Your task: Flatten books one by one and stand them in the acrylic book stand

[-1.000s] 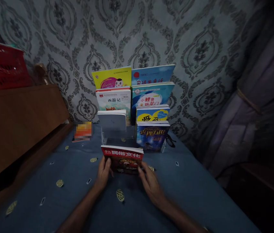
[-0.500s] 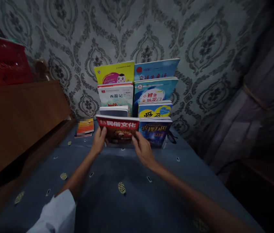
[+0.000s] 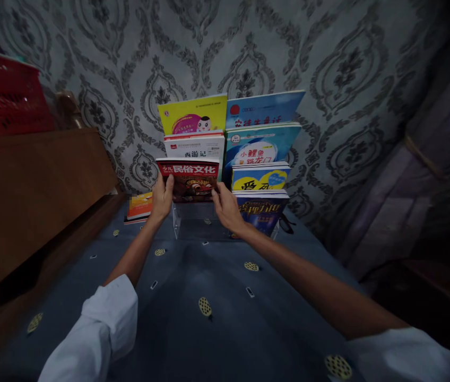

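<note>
My left hand [image 3: 163, 195] grips the left edge of a dark red book [image 3: 193, 183], thumb on its front cover. My right hand [image 3: 227, 206] is closed on the lower right edge of the same book. The book stands nearly upright in front of a white-covered book [image 3: 199, 147], at the left column of a clear stepped book rack [image 3: 197, 220]. Below it the rack's lowest tier shows through. To the right are a dark blue book [image 3: 260, 212], a yellow and blue book [image 3: 260, 179] and a teal book [image 3: 262, 143]. What stands directly behind the red book is hidden.
A yellow-green book [image 3: 193, 114] and a blue book [image 3: 265, 109] fill the top tier. An orange book [image 3: 140, 206] lies at left beside a wooden cabinet [image 3: 37, 196] bearing a red box [image 3: 6, 95]. Dark glasses [image 3: 286, 224] lie right of the rack on the blue patterned cloth [image 3: 177, 318].
Both hands have lifted the red book from the lowest front tier up and slightly back. The clear front of the rack has come into view below it. The camera view has shifted slightly.
</note>
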`<state>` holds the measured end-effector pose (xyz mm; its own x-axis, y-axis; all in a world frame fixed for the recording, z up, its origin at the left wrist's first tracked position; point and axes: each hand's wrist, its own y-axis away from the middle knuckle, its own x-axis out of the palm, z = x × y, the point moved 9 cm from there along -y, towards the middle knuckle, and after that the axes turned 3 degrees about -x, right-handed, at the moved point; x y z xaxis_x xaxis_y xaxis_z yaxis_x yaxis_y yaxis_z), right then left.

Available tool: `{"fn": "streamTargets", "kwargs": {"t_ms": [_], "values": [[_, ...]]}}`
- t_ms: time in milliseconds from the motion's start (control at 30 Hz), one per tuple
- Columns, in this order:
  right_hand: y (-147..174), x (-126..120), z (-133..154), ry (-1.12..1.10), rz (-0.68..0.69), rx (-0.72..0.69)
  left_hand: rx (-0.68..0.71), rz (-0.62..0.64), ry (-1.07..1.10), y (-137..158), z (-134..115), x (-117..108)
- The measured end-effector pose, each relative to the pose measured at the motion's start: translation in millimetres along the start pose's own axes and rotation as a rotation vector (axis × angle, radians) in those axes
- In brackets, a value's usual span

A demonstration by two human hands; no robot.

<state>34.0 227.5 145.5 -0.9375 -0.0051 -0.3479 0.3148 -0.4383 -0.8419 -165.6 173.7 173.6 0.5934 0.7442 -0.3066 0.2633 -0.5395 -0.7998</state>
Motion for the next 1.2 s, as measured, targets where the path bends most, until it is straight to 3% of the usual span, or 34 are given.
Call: {"fn": "streamTargets", "kwargs": {"t_ms": [100, 467, 667, 900, 1200], "values": [[4, 6, -7, 0.003, 0.016, 0.027, -0.034, -0.059, -0.014, 4, 10, 0], [9, 12, -25, 0.054, 0.041, 0.062, 0.050, -0.058, -0.122, 13, 11, 7], [10, 16, -28, 0.156, 0.034, 0.081, 0.038, -0.120, -0.114, 8, 10, -6], [14, 14, -20, 0.191, -0.047, 0.083, 0.166, 0.022, -0.170, -4, -9, -5], [11, 17, -23, 0.220, -0.028, 0.155, 0.153, 0.032, -0.163, -9, -6, -1]]}}
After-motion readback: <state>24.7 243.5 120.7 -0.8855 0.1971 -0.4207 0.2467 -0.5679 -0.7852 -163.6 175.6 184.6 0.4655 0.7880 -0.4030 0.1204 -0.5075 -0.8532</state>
